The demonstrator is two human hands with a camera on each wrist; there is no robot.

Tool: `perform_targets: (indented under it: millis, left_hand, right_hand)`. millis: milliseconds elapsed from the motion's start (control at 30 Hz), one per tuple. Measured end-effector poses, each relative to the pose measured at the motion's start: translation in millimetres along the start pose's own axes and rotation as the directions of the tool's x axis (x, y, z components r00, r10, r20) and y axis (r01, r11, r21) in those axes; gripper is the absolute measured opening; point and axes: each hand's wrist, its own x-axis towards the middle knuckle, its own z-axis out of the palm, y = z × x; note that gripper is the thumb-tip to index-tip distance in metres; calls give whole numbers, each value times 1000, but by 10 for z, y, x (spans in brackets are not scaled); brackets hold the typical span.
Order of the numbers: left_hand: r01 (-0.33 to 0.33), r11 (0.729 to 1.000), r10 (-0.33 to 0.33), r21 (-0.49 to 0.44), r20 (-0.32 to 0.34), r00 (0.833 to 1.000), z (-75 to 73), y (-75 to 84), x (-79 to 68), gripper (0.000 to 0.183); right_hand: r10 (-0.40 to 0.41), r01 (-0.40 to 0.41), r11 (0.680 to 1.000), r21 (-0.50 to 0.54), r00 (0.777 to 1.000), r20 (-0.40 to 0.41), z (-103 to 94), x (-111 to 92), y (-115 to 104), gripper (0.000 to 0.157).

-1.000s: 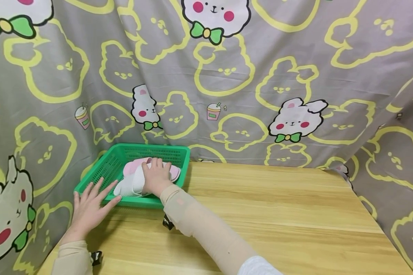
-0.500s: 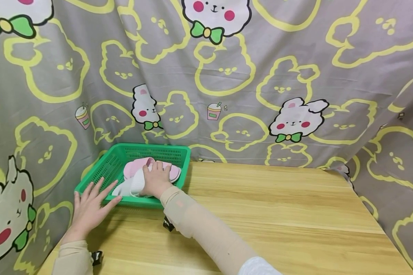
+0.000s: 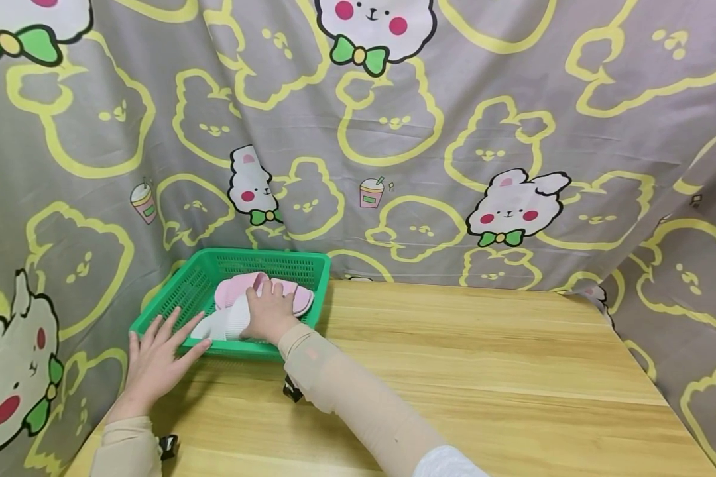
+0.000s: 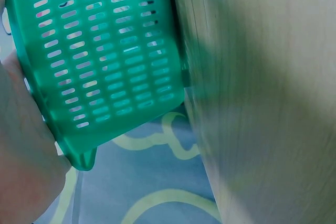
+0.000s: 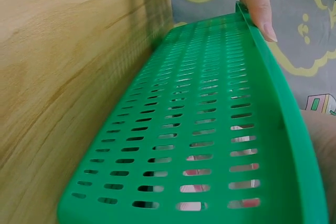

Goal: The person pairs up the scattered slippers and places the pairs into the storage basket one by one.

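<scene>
A green plastic basket (image 3: 319, 285) with slotted sides stands at the back left of the table. Inside lie a pink slipper (image 3: 233, 290) and, nearer to me, a white slipper (image 3: 233, 321) with a ribbed strap. My right hand (image 3: 271, 315) reaches over the front rim and holds the white slipper, fingertips curled over its far side; the thumb is hidden. My left hand (image 3: 155, 364) rests at the basket's front left corner, fingers spread and straight across the rim. In the right wrist view, the left thumb (image 5: 257, 9) hangs over the rim.
The wooden table (image 3: 483, 371) extends to the right of the basket. A grey curtain (image 3: 417, 132) with rabbit prints hangs behind and along both sides, close to the basket's back and left. A black clip-like piece (image 3: 292, 389) sits under my right wrist.
The white slipper has slid slightly left and toward the front rim, and its toe now lies lower in the basket. Both hands stay almost where they were.
</scene>
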Motion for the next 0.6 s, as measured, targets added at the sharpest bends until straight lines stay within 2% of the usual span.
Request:
perform_targets:
  millis: [400, 600]
  left_hand:
    - [3, 1000, -3, 1, 2, 1000, 8, -16, 13, 65]
    - [4, 1000, -4, 2, 4, 1000, 13, -20, 7, 65]
  right_hand:
    - [-16, 18, 997, 69, 1000, -26, 46, 30, 13, 84]
    - [-54, 61, 992, 107, 996, -73, 44, 27, 21, 73]
